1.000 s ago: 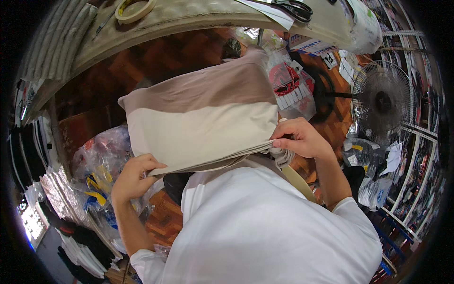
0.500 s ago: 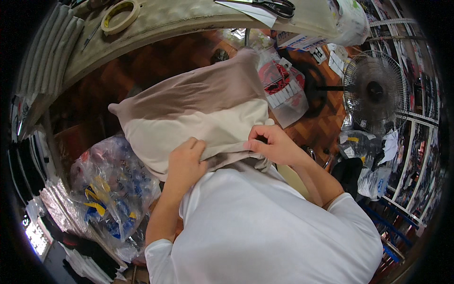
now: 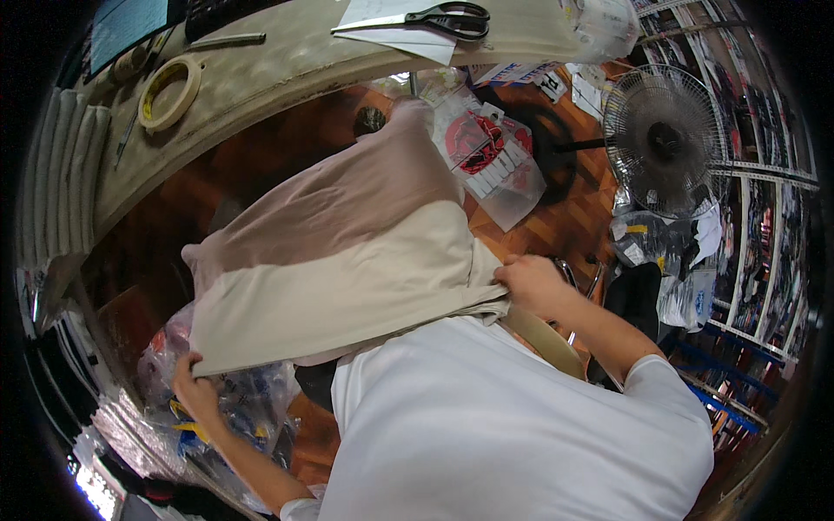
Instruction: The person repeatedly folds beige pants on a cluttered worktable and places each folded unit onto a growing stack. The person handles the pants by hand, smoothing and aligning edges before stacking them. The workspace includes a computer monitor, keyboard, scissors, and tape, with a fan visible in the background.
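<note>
Across my lap area lies a two-tone cloth garment [image 3: 347, 269], dusty pink-brown on its far part and cream on its near part, draped over something hidden that gives it peaked corners. My left hand [image 3: 195, 388] pinches the near left corner of the cream edge and holds it out to the side. At the other end of that edge, my right hand [image 3: 532, 282] is closed on bunched folds of cloth near my waist. Between the two hands the hem runs fairly straight. A curved beige edge [image 3: 547, 343] shows just below my right hand.
A table [image 3: 287, 65] at the far side bears scissors [image 3: 452, 19] and a tape roll [image 3: 169, 93]. A standing fan [image 3: 665, 139] is at the right, beside shelving [image 3: 756, 252]. Plastic bags [image 3: 234, 417] lie at the lower left; a printed clear bag [image 3: 495, 165] is on the floor.
My left hand has moved from the middle of the near edge out to its left corner, drawing the cream hem straighter. My right hand has shifted slightly right and lower, still gripping.
</note>
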